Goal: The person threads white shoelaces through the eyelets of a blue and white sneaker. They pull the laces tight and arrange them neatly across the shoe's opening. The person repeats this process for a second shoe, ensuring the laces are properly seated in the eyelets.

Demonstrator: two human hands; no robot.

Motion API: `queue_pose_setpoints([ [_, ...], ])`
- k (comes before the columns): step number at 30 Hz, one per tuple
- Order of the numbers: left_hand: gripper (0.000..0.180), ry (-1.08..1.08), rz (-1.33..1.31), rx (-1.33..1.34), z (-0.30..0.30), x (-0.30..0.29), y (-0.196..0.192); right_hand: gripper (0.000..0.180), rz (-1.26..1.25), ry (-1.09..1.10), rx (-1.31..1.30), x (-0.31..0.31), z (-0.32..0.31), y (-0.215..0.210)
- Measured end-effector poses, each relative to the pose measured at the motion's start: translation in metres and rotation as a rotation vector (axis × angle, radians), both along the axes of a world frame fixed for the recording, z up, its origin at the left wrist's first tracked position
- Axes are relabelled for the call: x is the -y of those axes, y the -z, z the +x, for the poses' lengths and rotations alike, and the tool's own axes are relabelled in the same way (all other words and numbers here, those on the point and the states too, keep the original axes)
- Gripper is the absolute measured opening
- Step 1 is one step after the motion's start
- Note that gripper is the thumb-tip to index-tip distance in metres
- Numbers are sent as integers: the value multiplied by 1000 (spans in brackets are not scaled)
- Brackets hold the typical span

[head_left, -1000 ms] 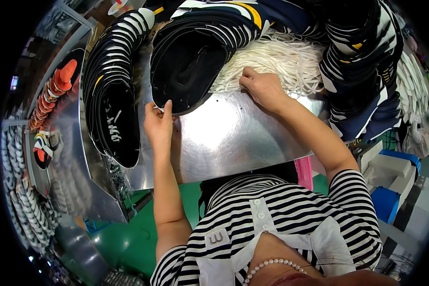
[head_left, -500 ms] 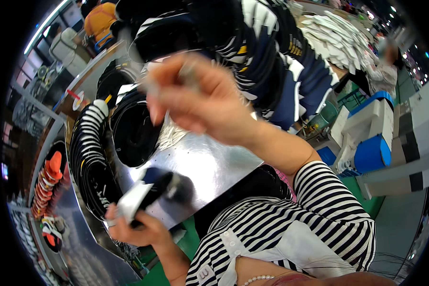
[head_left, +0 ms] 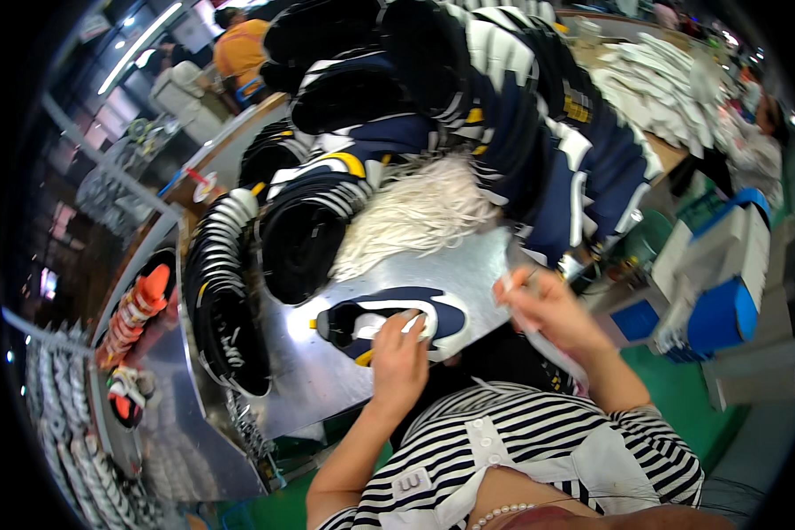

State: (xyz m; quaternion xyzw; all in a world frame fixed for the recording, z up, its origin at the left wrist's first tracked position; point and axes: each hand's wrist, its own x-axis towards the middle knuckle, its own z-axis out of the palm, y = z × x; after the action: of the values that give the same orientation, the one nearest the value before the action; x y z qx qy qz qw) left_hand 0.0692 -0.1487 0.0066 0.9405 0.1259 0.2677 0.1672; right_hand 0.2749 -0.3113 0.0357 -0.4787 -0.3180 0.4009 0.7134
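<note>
A navy, white and yellow shoe upper [head_left: 450, 315] lies on the metal tabletop in front of me. My left hand [head_left: 399, 367] is closed over its near side, with the fingertips at the white tongue area by the opening. To the right of the upper, my right hand [head_left: 549, 311] is raised with its fingers pinched. It holds a thin white strand that looks like a shoelace [head_left: 543, 347], blurred by motion and trailing below the fingers. Behind the upper lies a heap of white shoelaces [head_left: 415, 212].
Stacked dark shoe uppers [head_left: 225, 300] stand along the left, with more navy and white uppers [head_left: 548, 190] piled at the back. White pieces [head_left: 658, 88] cover a table at back right. A blue and white machine [head_left: 729, 274] stands at right. Other people sit farther off.
The shoe upper has gone from my left hand's hold at the lower left to lying on the tabletop. My right hand has come down and right from above the table. The view has shifted.
</note>
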Motion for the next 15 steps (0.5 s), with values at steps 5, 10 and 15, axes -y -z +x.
queue_pose_setpoints([
  [5,32,-115,238,-236,-26,-53,-29,12,-236,-131,-110,-81,-37,65],
  [10,58,-330,-1050,-768,-29,-120,6,13,-254,-71,147,-131,-65,74],
  [15,58,-161,-1794,-332,15,-98,15,19,-216,36,148,-133,-49,89],
])
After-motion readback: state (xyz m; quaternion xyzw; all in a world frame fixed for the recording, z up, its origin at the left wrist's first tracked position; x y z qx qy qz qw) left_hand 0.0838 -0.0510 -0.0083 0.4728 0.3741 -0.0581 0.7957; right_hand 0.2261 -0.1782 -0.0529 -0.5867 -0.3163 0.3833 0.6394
